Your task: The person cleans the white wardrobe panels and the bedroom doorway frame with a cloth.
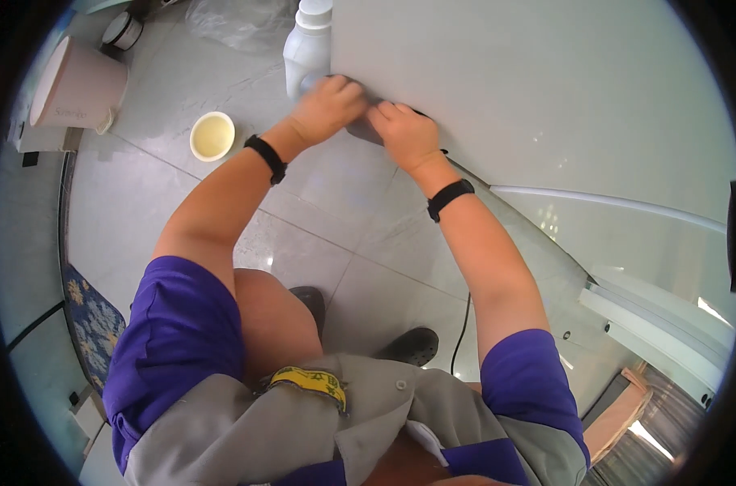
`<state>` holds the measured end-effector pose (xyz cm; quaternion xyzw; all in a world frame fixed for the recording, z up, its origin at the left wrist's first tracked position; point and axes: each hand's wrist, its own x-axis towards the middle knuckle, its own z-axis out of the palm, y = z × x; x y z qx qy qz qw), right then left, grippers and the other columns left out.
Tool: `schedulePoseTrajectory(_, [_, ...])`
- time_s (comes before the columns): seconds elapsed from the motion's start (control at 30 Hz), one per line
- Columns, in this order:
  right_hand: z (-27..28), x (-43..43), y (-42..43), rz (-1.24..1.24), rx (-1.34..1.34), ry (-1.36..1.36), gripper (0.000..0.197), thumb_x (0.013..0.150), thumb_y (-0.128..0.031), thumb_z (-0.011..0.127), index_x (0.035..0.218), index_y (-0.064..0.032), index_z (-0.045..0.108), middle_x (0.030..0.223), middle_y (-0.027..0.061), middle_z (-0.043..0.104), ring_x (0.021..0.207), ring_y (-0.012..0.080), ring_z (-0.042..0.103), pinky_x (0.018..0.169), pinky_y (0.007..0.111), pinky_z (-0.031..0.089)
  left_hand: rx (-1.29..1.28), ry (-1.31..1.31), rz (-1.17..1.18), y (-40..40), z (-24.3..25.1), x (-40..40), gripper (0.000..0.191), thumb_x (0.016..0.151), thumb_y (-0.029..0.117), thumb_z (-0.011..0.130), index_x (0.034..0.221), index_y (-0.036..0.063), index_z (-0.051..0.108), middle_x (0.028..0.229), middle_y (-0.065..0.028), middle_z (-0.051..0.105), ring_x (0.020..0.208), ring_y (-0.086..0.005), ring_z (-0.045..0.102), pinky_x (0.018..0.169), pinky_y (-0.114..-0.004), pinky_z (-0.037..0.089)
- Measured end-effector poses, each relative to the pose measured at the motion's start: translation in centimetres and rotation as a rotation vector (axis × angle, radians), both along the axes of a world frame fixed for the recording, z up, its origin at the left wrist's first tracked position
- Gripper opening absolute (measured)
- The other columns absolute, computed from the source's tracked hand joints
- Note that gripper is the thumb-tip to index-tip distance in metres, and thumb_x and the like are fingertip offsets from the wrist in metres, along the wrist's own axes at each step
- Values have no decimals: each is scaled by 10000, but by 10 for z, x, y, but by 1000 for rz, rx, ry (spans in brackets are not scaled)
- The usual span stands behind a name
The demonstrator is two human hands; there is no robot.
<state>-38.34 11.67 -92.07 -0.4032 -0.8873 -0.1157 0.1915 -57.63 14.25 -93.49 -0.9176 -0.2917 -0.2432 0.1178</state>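
Observation:
A dark grey flat item (366,132) lies low against the base of a glossy white panel (526,91); its exact kind is unclear. My left hand (330,110), slightly blurred, has its fingers curled over the item's left part. Close beside it, my right hand (407,135) grips the item's right part with bent fingers. Both hands hide much of it. Just beyond my left hand stands a white plastic bottle (307,51) with a white cap, touching or nearly touching the panel. On the floor to the left is a small round bowl (212,136) of pale yellow liquid.
A pale pink bucket (85,85) with writing stands at the upper left, near a small lidded jar (122,30). Clear plastic film (240,21) lies at the back. A black cable (462,334) runs over the grey tiles (319,212). A blue patterned mat (95,322) is at left.

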Motion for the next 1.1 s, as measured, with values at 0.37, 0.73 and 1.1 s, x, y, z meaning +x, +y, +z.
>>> schedulePoseTrajectory(0.37, [86,15,-9,101,319,415,304,643,-45,659,928,-149,653,910,-5,562,788,202,571,626,305,498,-556,-726,173,-29,54,65,302,690,66,642,959,25,512,882,-171,569,827,-377,557,697,-427,471])
schedulePoseTrajectory(0.73, [-6,3,-4,156,-303,-7,364,817,-76,512,1181,-65,510,1164,49,512,1045,235,535,775,361,517,-1228,-938,355,-13,-88,60,99,784,47,597,879,21,593,816,-93,642,720,-197,608,602,-332,495])
schedulePoseTrajectory(1.1, [60,-33,14,180,-146,188,298,778,-55,556,1074,-76,584,1097,58,581,947,256,591,739,357,518,-1141,-1193,510,-10,22,16,221,793,108,555,958,-33,598,784,-151,650,645,-200,625,560,-332,500])
